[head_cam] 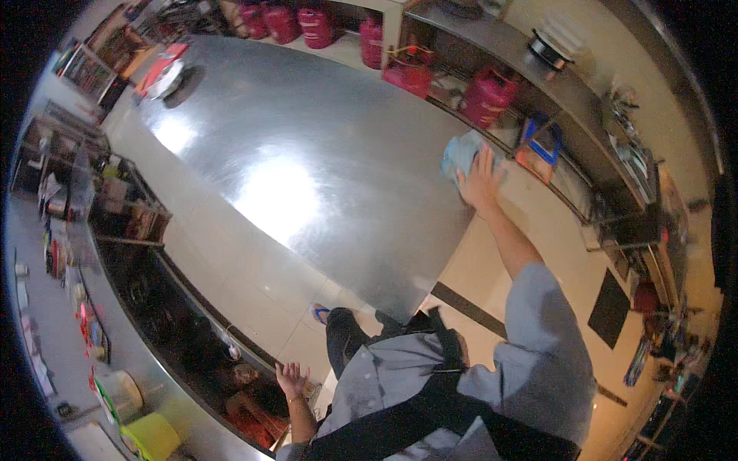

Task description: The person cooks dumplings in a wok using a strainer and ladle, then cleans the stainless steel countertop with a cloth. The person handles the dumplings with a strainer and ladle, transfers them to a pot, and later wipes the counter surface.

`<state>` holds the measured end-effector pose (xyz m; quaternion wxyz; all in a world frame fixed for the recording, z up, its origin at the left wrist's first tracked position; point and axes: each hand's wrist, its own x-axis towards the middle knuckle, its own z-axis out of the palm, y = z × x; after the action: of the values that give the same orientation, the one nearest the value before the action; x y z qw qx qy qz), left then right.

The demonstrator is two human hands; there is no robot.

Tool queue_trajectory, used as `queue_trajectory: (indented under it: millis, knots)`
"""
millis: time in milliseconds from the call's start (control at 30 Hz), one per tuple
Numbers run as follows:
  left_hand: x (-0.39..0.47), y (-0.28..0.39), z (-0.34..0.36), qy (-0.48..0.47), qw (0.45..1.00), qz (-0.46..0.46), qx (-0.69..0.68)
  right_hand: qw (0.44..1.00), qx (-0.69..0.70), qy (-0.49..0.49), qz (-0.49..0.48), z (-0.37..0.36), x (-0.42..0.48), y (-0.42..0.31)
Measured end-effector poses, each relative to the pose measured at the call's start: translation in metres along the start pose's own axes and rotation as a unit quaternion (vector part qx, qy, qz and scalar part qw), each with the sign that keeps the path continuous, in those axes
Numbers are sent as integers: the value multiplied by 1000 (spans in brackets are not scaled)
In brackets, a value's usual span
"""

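My right hand [483,180] presses a light-blue cloth [461,151] at the far right corner of a stainless-steel table [357,155]. The arm is stretched out, and part of the cloth lies under the fingers. Away from the table, my left hand [293,380] hangs low to the left of my body, holding nothing, with its fingers apart. It is nearest to the edge of a long metal side counter [167,380]. Bright lamp reflections show on the tabletop.
Pink gas cylinders [489,98] stand along the far side beneath a metal shelf [553,86]. A red and white object [167,75], blurred, sits at the table's far left end. A yellow-green container [151,436] stands on the left counter. Pale floor tiles [230,276] run between.
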<state>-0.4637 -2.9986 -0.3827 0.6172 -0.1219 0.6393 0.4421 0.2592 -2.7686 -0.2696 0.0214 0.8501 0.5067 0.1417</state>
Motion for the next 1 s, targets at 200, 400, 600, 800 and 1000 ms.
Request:
queue_trajectory:
  millis: [200,400,600,800,1000]
  knots:
    - [-23,-25,9,-49,986,-37,155,992,117,4,37,58,32,28]
    - [52,-29,-15,-281,941,-131,134,882,199,-403,-141,-148,-157,-141]
    - [-12,18,130,-94,933,104,332,957,213,-129,-148,-26,-40,-71]
    - [-48,67,167,-231,875,172,389,984,91,-79,133,41,94,-39]
    - [-1,49,65,-55,910,-2,410,852,323,-242,-334,-87,-165,-198]
